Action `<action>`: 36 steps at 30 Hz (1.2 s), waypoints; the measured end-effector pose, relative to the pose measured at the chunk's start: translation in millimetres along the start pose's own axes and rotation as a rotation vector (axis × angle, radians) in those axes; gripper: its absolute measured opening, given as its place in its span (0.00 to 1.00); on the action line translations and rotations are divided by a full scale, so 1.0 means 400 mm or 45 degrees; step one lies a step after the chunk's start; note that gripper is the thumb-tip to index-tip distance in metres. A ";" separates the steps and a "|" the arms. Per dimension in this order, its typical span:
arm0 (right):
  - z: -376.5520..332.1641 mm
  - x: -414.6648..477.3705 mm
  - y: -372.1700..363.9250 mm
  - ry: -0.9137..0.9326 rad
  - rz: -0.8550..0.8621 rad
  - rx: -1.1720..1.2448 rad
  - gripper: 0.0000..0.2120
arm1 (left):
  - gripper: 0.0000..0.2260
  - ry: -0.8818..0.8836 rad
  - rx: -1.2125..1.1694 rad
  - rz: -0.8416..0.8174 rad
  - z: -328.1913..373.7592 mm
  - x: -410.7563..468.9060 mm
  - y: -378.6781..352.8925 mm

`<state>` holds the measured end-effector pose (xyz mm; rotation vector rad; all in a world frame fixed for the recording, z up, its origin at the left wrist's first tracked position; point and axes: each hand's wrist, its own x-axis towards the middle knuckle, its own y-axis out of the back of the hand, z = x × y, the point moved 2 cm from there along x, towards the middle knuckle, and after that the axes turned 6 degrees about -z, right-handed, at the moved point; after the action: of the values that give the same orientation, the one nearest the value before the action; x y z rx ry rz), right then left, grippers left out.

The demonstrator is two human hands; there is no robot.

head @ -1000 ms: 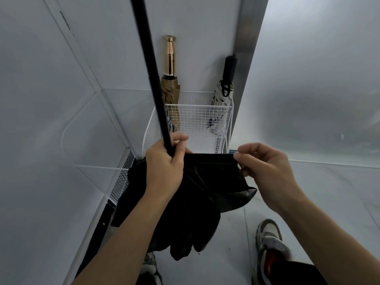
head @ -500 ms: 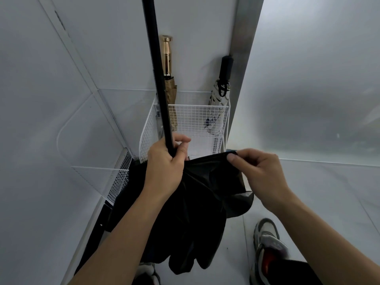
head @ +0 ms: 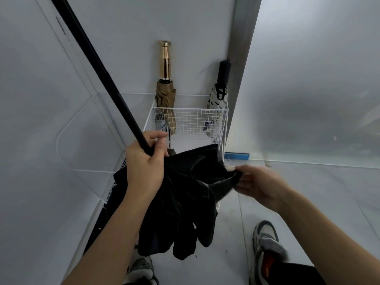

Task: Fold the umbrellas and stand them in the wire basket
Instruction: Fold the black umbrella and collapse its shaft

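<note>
The left hand [head: 144,167] gripped the black umbrella shaft [head: 105,79]; the right hand [head: 261,186] pinched its canopy [head: 185,202]. Loose folds might snag the wire basket [head: 191,120].

Black umbrella [head: 185,202]: canopy was thin cloth, matt, crumpled, with a faint sheen along the creases. Its shaft [head: 98,68] was smooth black with a dull satin finish; metal or plastic, could not tell.

Wire basket [head: 191,120]: white-coated metal grid, matt.

Tan umbrella [head: 165,95]: matt cloth. Its handle [head: 165,60] was gold-toned, polished and glossy.

White printed umbrella [head: 216,103]: smooth cloth. Its grip [head: 224,72] looked matt black.

Walls [head: 51,140] were pale, smooth, matt. Corner post [head: 240,38] looked like dull grey metal. Floor [head: 230,233] was smooth and lightly scuffed. Shoe [head: 267,249] had grey mesh and synthetic panels.
</note>
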<state>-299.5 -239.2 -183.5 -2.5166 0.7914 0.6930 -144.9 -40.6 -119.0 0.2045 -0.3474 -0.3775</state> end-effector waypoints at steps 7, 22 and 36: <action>-0.017 -0.028 -0.028 0.002 -0.411 0.946 0.19 | 0.10 0.017 -0.054 0.101 -0.002 0.007 0.005; -0.027 -0.061 -0.077 0.647 -0.069 -0.813 0.25 | 0.06 0.003 -0.018 -0.151 0.000 -0.019 -0.044; -0.066 -0.085 -0.084 0.892 0.061 -0.178 0.04 | 0.06 0.128 0.015 -0.301 -0.004 -0.022 -0.057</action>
<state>-294.5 -213.6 -135.5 -2.8971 1.0521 -0.1623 -159.1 -57.6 -129.1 0.2763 -0.2269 -0.5966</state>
